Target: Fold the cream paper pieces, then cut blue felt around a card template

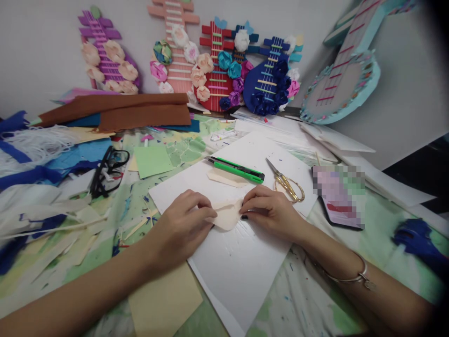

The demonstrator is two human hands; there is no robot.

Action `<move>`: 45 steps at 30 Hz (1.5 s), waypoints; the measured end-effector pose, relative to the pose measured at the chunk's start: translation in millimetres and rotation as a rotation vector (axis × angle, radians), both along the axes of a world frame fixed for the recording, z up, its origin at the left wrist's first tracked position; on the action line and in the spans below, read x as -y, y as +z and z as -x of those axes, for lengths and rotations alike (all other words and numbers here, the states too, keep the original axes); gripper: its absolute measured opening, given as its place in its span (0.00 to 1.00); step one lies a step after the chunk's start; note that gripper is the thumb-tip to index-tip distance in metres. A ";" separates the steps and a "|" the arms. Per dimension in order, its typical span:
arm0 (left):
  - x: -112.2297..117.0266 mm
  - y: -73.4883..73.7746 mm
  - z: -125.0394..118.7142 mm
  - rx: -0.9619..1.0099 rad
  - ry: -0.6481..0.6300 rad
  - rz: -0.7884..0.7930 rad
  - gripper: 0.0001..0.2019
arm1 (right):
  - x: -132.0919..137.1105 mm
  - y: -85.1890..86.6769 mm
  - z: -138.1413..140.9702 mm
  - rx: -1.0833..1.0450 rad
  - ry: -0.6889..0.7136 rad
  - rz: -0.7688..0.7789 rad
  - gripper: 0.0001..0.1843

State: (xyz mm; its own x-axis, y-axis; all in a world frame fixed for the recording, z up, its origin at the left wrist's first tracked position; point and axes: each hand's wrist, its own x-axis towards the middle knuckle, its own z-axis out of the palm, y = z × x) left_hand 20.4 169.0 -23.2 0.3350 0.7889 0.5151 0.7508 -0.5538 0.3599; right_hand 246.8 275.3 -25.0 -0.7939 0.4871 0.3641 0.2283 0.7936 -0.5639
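Both hands pinch a small cream foam piece [227, 216] lying on a white board [242, 262]. My left hand [182, 224] grips its left edge with curled fingers. My right hand [268, 208] grips its right edge, fingertips pressed on it. Another cream cut-out [226, 178] lies just beyond, beside a green utility knife [236, 169] and gold-handled scissors [289, 185]. A bangle [354, 276] is on my right wrist.
Black glasses [107, 171] and a green square [152, 160] lie to the left among blue and white scraps. Brown sheets [140, 112] are stacked behind. Foam guitars with flowers [217, 70] lean on the wall. A phone [338, 196] lies on the right, yellow paper [164, 302] in front.
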 end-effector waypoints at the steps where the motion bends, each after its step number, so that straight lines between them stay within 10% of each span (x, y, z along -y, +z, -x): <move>1: 0.7 0.2 -0.4 0.010 -0.004 0.021 0.06 | 0.0 0.1 -0.1 0.002 -0.002 0.003 0.06; 45: 4.7 3.4 -10.8 0.189 0.121 0.458 0.05 | 1.8 5.1 2.9 0.114 -0.002 0.284 0.02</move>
